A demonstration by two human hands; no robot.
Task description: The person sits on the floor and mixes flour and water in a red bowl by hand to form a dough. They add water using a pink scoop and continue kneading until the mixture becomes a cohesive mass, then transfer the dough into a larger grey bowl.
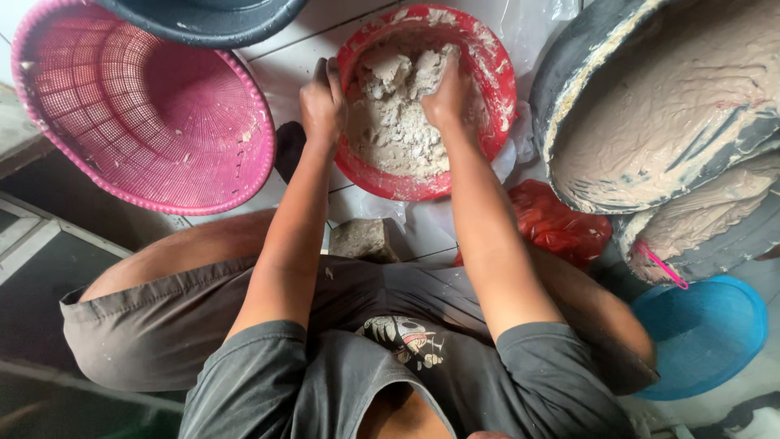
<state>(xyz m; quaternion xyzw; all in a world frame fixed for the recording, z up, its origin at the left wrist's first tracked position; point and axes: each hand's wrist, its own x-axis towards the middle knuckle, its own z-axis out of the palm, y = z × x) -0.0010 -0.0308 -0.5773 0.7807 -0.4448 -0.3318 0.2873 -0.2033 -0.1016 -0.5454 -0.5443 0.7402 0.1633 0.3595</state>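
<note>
One red bowl (487, 73) on the tiled floor (284, 65), directly ahead of the seated person, holding a heap of pale crumbly dough (390, 122). Two hands at it. Left hand (322, 102) curled over the bowl's near-left rim, fingers closed around the edge, gripping it. Right hand (448, 96) sunk into the dough near the bowl's middle, fingers bent down into the lumps; cannot tell how much it has hold of, as the fingertips are buried. One pink mesh basket (146, 114) tipped on its side to the left, just beside the bowl. One dark basin (203, 20) at the top edge. Two large dark tubs at right, both filled with smooth pale paste: the upper tub (561, 81) and the lower tub (731, 236). One blue basket (699, 337) lower right. One red plastic bag (552, 223) crumpled below the bowl, by the right forearm.
</note>
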